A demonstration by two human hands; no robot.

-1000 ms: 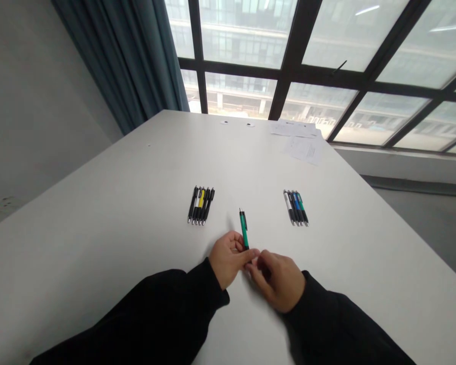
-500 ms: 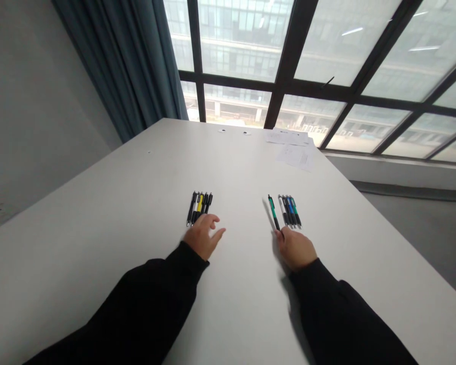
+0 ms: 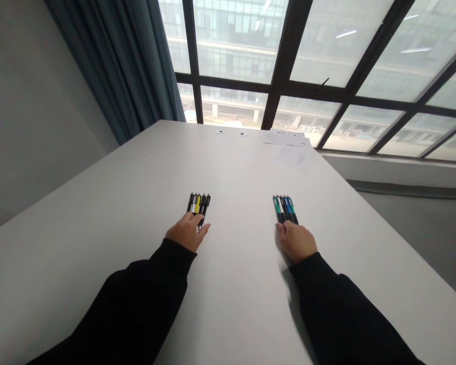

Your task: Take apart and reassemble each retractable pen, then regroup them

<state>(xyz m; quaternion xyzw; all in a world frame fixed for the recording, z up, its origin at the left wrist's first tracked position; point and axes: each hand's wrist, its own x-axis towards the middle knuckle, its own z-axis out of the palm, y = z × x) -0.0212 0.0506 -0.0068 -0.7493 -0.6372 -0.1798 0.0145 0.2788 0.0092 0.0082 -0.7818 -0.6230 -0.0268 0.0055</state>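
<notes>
My left hand (image 3: 185,231) hovers at or rests on the near ends of a row of pens; whether it touches them I cannot tell. Its thumb stands apart from the fingers, with nothing visibly held. In that row a yellow pen (image 3: 197,204) lies among black ones, such as the black pen (image 3: 206,204) at the right end. My right hand (image 3: 297,241) pinches the near end of a green pen (image 3: 276,205), now at the left side of the other row. Beside it lie a white pen (image 3: 280,205), a blue pen (image 3: 288,205) and another green pen (image 3: 292,205). Fingers hide the near tips.
Both rows lie on a large white table (image 3: 231,284). Sheets of paper (image 3: 292,157) lie at its far right end, near the window (image 3: 235,101). A blue curtain (image 3: 137,66) hangs at the far left.
My right hand has brought the green pen rightward and down, against the right row. My left hand has moved left, over the near ends of the left row.
</notes>
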